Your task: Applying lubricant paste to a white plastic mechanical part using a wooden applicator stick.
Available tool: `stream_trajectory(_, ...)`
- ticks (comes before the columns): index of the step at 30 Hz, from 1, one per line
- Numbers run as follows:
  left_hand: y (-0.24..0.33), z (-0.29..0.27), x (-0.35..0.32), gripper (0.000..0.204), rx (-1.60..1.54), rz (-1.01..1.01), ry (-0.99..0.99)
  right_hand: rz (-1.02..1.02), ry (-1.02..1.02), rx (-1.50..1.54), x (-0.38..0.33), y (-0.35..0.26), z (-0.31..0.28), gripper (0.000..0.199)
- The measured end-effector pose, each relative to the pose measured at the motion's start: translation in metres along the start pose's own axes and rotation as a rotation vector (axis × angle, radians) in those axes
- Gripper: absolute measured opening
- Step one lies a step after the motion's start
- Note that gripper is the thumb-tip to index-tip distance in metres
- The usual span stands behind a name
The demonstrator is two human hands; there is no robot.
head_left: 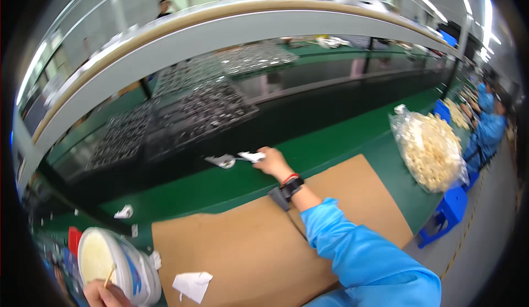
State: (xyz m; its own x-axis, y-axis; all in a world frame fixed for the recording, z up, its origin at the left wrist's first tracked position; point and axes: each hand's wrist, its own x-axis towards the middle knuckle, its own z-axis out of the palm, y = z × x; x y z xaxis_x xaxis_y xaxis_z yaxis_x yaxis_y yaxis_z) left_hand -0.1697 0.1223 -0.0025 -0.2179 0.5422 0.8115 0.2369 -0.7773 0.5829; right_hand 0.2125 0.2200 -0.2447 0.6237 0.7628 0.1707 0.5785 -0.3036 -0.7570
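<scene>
My left hand (pixel 104 294), at the lower left edge, pinches a thin wooden stick (pixel 111 274). The stick's tip is over the mouth of a white bucket (pixel 144 276) with pale cream-coloured stuff inside. My right hand (pixel 271 162) is stretched forward to the far side of the green bench, its fingers closed on the end of a small white piece (pixel 250 156). Just left of that, a grey-and-white part (pixel 223 161) lies at the edge of the dark strip; whether the two touch is hard to tell. A dark watch and a red band circle my right wrist.
Brown cardboard (pixel 231 246) covers the near bench, with a torn white paper (pixel 192 286) and a dark tool with a cord (pixel 279 198) on it. Black trays (pixel 204 111) stand beyond. At right are a bag of cream pieces (pixel 432 153), a blue stool (pixel 449 213) and people in blue.
</scene>
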Motion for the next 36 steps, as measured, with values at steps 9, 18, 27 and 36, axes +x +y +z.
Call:
stream_trajectory(9,-0.018,-0.018,0.004,0.014,0.074,-0.101,-0.074,-0.278,-0.014,-0.339,-0.002,-0.039,0.023,0.063)
stream_trajectory(18,-0.001,-0.003,-0.005,0.014,0.137,-0.135,-0.228,-0.355,0.028,-0.423,0.034,-0.034,0.043,0.042)
stream_trajectory(27,-0.007,0.009,-0.008,0.010,0.025,-0.090,-0.350,-0.609,-0.208,0.538,-0.037,-0.157,-0.002,0.047)
stream_trajectory(36,-0.002,0.014,-0.013,0.010,0.098,-0.153,-0.326,-0.803,-0.293,0.555,-0.133,-0.224,-0.081,0.059)
